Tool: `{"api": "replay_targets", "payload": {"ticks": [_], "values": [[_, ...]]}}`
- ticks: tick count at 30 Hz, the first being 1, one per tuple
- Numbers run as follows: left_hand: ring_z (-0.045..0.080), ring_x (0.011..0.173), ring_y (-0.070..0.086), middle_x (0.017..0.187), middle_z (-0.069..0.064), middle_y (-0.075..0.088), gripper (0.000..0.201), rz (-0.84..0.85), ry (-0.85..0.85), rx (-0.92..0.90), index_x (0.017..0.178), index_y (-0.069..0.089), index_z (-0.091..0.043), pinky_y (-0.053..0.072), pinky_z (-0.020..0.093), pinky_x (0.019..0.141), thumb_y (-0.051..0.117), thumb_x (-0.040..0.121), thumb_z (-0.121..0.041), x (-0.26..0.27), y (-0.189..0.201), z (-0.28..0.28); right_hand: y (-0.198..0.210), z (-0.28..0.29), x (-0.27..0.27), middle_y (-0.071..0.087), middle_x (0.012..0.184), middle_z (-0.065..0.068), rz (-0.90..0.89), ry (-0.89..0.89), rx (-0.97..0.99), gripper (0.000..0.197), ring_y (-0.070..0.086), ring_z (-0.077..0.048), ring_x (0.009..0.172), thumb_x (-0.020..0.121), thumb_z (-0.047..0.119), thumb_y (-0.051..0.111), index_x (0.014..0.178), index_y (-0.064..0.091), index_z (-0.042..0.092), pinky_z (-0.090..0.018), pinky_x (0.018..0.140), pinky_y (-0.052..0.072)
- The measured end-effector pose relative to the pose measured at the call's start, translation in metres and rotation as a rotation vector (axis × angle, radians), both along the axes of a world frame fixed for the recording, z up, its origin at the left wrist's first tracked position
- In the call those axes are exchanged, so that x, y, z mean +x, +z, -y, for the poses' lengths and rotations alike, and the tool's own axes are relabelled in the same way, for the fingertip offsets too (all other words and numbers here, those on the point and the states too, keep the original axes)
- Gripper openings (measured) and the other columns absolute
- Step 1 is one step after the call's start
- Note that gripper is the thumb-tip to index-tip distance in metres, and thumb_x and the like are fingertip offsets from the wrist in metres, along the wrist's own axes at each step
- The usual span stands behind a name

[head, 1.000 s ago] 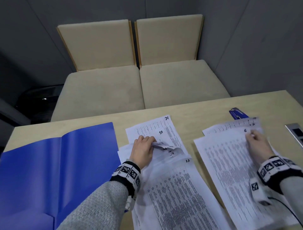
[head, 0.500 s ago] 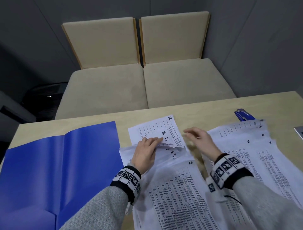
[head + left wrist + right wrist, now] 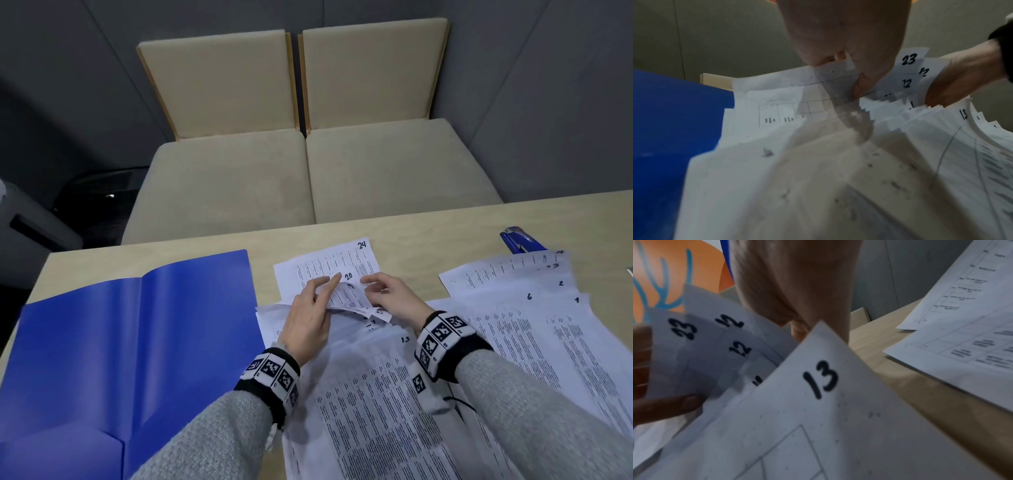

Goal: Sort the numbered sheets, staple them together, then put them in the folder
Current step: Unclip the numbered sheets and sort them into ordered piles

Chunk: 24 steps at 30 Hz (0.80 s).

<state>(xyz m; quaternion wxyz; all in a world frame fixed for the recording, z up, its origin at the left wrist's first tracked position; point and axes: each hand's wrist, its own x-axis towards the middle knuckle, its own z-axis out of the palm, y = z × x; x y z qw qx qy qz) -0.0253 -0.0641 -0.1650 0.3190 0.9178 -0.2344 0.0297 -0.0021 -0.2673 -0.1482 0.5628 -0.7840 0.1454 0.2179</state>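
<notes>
Printed sheets with handwritten numbers lie in two spreads on the table. In the middle spread (image 3: 376, 394) sheet 13 (image 3: 818, 378) is on top and sheet 24 (image 3: 329, 263) lies furthest back. My left hand (image 3: 325, 284) pinches the lifted top corners of this spread, thumb underneath (image 3: 863, 86). My right hand (image 3: 373, 291) curls its fingers round the same fanned corners from the right; corners 23, 12 and 22 (image 3: 908, 71) show between the hands. The right spread (image 3: 531, 325) shows 6, 2 and 1. The open blue folder (image 3: 137, 342) lies at the left. The blue stapler (image 3: 517, 240) sits behind the right spread.
The light wooden table (image 3: 428, 233) ends at its far edge just beyond the sheets. Two beige cushioned seats (image 3: 308, 171) stand behind it against a grey wall. A grey object (image 3: 629, 272) pokes in at the right edge.
My right hand left the right spread, crossed to the left and now holds the lifted corners of the middle spread beside my left hand, which stayed there.
</notes>
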Motion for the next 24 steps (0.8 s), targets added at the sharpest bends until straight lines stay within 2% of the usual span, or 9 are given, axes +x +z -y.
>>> {"api": "replay_targets", "payload": {"ticks": [4, 7, 10, 11, 13, 15, 18, 19, 24], "values": [[0.022, 0.078, 0.050, 0.118, 0.008, 0.041, 0.063, 0.001, 0.024, 0.001, 0.137, 0.030, -0.021, 0.047, 0.033, 0.074, 0.051, 0.082, 0.001, 0.000, 0.000, 0.001, -0.004, 0.000, 0.001, 0.056, 0.093, -0.004, 0.004, -0.063, 0.023, 0.019, 0.056, -0.015, 0.081, 0.096, 0.011, 0.050, 0.111, 0.062, 0.014, -0.014, 0.068, 0.050], [0.022, 0.074, 0.049, 0.111, 0.007, 0.044, 0.050, 0.003, 0.043, -0.006, 0.124, 0.038, -0.020, 0.046, 0.034, 0.070, 0.052, 0.081, 0.002, -0.001, 0.002, 0.002, -0.005, -0.003, 0.001, 0.056, 0.088, -0.003, 0.015, -0.117, 0.045, 0.013, 0.055, -0.016, 0.084, 0.098, 0.015, 0.049, 0.100, 0.062, 0.016, -0.015, 0.064, 0.050], [0.019, 0.075, 0.049, 0.098, 0.003, 0.048, 0.028, 0.033, 0.014, 0.000, 0.106, 0.047, -0.016, 0.039, 0.028, 0.070, 0.053, 0.084, 0.000, -0.001, 0.002, 0.001, -0.002, -0.002, -0.001, 0.055, 0.086, -0.003, 0.015, -0.127, 0.051, 0.005, 0.055, -0.015, 0.077, 0.094, 0.010, 0.054, 0.095, 0.059, 0.013, -0.012, 0.056, 0.047], [0.019, 0.074, 0.047, 0.093, 0.002, 0.049, 0.021, 0.040, 0.004, 0.010, 0.099, 0.048, -0.016, 0.037, 0.028, 0.069, 0.053, 0.085, -0.002, 0.000, 0.002, 0.000, -0.002, 0.000, -0.001, 0.055, 0.085, -0.004, 0.015, -0.124, 0.052, 0.007, 0.054, -0.016, 0.074, 0.092, 0.008, 0.056, 0.092, 0.058, 0.014, -0.014, 0.053, 0.045], [0.020, 0.072, 0.044, 0.085, 0.002, 0.049, 0.015, 0.043, -0.005, 0.032, 0.090, 0.047, -0.017, 0.034, 0.029, 0.065, 0.052, 0.086, -0.004, 0.001, 0.002, -0.001, -0.002, 0.003, -0.002, 0.056, 0.085, -0.004, 0.013, -0.112, 0.042, 0.010, 0.050, -0.020, 0.073, 0.089, 0.008, 0.059, 0.086, 0.059, 0.018, -0.027, 0.055, 0.040], [0.021, 0.074, 0.046, 0.083, 0.001, 0.052, 0.012, 0.030, -0.012, 0.045, 0.088, 0.046, -0.017, 0.037, 0.032, 0.065, 0.050, 0.087, -0.006, 0.001, 0.001, -0.002, 0.000, 0.005, -0.003, 0.057, 0.084, -0.004, 0.006, -0.107, 0.049, 0.013, 0.049, -0.019, 0.073, 0.088, 0.008, 0.060, 0.081, 0.060, 0.019, -0.030, 0.060, 0.037], [0.022, 0.081, 0.051, 0.089, 0.001, 0.058, 0.009, 0.006, -0.033, 0.029, 0.090, 0.048, -0.017, 0.044, 0.034, 0.070, 0.045, 0.086, -0.009, 0.000, 0.001, -0.003, 0.005, 0.004, -0.005, 0.056, 0.074, -0.002, -0.017, -0.157, 0.138, 0.013, 0.050, -0.015, 0.062, 0.092, 0.006, 0.056, 0.080, 0.057, 0.012, -0.017, 0.053, 0.041], [0.022, 0.082, 0.051, 0.089, 0.001, 0.058, 0.010, 0.002, -0.036, 0.026, 0.090, 0.048, -0.017, 0.044, 0.035, 0.071, 0.047, 0.086, -0.008, 0.000, 0.002, -0.003, 0.007, 0.003, -0.005, 0.056, 0.073, -0.003, -0.030, -0.176, 0.179, 0.013, 0.052, -0.014, 0.061, 0.093, 0.009, 0.055, 0.080, 0.056, 0.011, -0.016, 0.050, 0.042], [0.023, 0.072, 0.051, 0.087, 0.003, 0.057, 0.012, -0.002, -0.028, 0.037, 0.091, 0.053, -0.012, 0.039, 0.031, 0.065, 0.052, 0.083, -0.003, -0.002, 0.007, -0.002, 0.009, 0.004, -0.007, 0.059, 0.075, -0.008, -0.072, -0.217, 0.289, 0.021, 0.058, -0.021, 0.062, 0.096, 0.020, 0.053, 0.077, 0.053, 0.012, -0.022, 0.048, 0.046]]}}
